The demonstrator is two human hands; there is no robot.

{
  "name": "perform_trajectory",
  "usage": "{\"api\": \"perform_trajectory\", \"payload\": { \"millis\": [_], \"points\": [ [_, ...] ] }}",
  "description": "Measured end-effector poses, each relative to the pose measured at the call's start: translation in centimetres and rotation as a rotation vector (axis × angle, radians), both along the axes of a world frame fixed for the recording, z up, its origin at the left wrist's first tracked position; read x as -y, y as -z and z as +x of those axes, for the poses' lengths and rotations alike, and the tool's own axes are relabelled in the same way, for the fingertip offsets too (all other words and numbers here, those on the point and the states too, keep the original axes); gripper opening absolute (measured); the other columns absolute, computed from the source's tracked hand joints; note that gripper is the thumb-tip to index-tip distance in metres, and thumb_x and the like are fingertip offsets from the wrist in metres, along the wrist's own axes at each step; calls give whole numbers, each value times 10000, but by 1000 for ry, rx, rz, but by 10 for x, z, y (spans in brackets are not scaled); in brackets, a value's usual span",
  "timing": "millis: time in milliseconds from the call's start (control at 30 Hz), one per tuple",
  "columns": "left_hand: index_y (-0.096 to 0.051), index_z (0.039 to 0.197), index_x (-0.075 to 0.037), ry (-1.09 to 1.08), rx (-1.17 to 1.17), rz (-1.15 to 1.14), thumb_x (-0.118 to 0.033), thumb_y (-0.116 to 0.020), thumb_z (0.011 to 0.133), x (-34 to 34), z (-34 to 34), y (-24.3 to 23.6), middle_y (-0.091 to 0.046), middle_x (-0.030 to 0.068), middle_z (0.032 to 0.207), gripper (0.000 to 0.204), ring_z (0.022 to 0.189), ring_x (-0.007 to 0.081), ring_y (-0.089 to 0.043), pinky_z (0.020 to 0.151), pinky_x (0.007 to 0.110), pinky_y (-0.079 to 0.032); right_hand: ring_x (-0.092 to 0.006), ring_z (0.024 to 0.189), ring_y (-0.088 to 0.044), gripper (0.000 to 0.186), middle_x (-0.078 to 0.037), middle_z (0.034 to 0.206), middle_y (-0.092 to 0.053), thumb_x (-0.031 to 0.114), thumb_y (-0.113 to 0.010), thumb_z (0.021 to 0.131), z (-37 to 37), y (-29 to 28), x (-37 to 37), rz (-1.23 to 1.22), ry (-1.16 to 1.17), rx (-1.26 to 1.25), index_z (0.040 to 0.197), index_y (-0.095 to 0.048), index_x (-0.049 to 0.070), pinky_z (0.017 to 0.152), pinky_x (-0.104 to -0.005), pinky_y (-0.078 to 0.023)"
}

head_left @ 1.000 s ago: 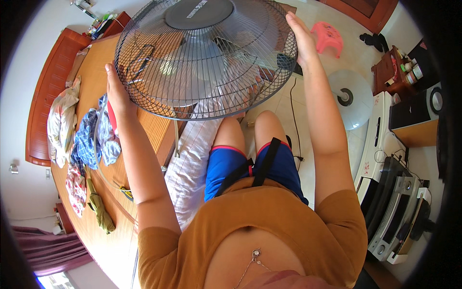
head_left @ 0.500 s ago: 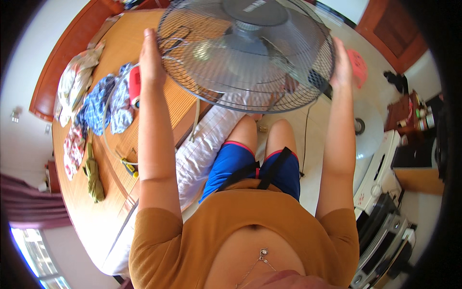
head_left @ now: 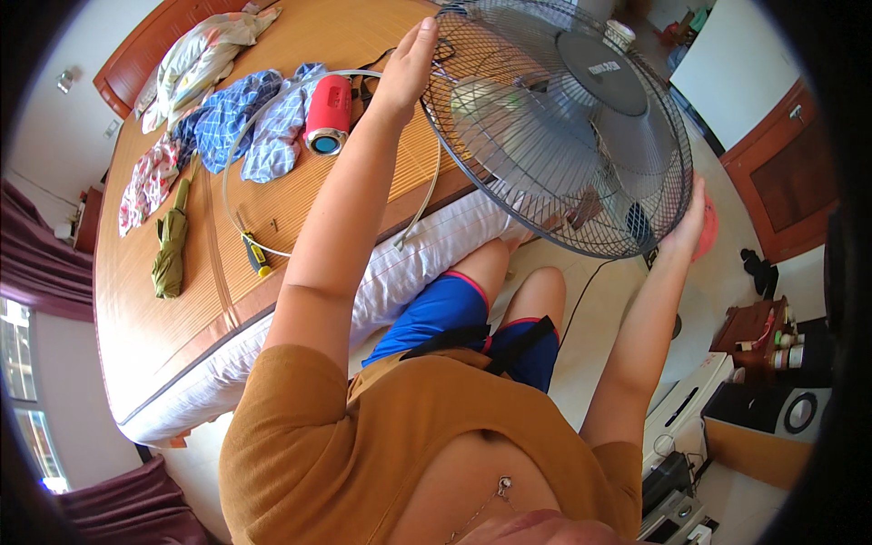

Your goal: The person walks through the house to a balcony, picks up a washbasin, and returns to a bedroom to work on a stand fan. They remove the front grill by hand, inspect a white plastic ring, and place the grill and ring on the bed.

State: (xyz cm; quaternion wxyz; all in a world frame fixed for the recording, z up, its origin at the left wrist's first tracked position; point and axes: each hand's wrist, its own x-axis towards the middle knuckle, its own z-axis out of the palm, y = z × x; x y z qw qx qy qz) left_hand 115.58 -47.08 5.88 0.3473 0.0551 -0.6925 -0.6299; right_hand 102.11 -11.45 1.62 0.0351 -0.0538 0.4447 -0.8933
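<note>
Ahead of me, a fan's round wire grille [head_left: 509, 173] with a dark grey centre disc is held up at a tilt. Behind its wires, the grey translucent fan blades show. My left hand [head_left: 409, 73] grips the rim at its left side, the fingers pointing up along the edge. At the lower right of the rim my right hand [head_left: 686, 222] holds on, its fingers partly hidden by the wires. On the bed near my left forearm lie a pale hoop [head_left: 227, 195] with loose ends and a yellow-and-black screwdriver [head_left: 256, 254].
The bed [head_left: 213, 245] with a bamboo mat carries a red cylindrical speaker [head_left: 329, 113], a blue checked cloth [head_left: 227, 113] and an olive folded umbrella [head_left: 170, 241]. On the right are a pink round thing [head_left: 707, 227], a loudspeaker [head_left: 772, 427] and a wooden door [head_left: 786, 173].
The view has turned, so the fan sits further right and tilts down to the right. Both hands stay on its rim. The speaker and hoop now show more fully.
</note>
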Motion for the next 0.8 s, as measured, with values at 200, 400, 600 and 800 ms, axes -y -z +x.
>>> {"api": "perform_trajectory", "payload": {
  "millis": [200, 400, 600, 800],
  "points": [
    [-345, 1249, 65, -60, 40, -22, -486, -386, 867, -4, 0, -2, -375, 167, 1294, 671, 1225, 222, -318, 1008, 294, -223, -204, 995, -528, 444, -108, 1113, -535, 342, -386, 896, -8, 8, -6, 14, -11, -38, 1133, -477, -21, 871, -326, -414],
    [-329, 1260, 57, -76, 105, -100, -475, -378, 874, 5, -5, 0, -369, 154, 1302, 659, 1225, 224, -318, 1007, 302, -228, -198, 967, -541, 418, -108, 1108, -536, 320, -411, 890, -10, 10, -5, -1, -1, -26, 1120, -481, -21, 845, -318, -429],
    [-371, 1240, 40, -94, 63, -152, -522, -379, 848, 8, -8, 2, -363, 196, 1288, 685, 1202, 270, -340, 984, 323, -262, -205, 989, -531, 432, -111, 1131, -525, 322, -395, 894, -1, 3, -1, -1, -1, 3, 1155, -460, -16, 860, -324, -419],
    [-358, 1249, 40, -14, 10, 4, -481, -390, 869, -7, 2, -7, -426, 156, 1252, 646, 1176, 224, -376, 978, 299, -271, -214, 1020, -514, 432, -109, 1154, -510, 322, -369, 902, -14, 13, -12, -27, -88, -20, 1168, -451, -8, 883, -333, -403]
  ]
}}
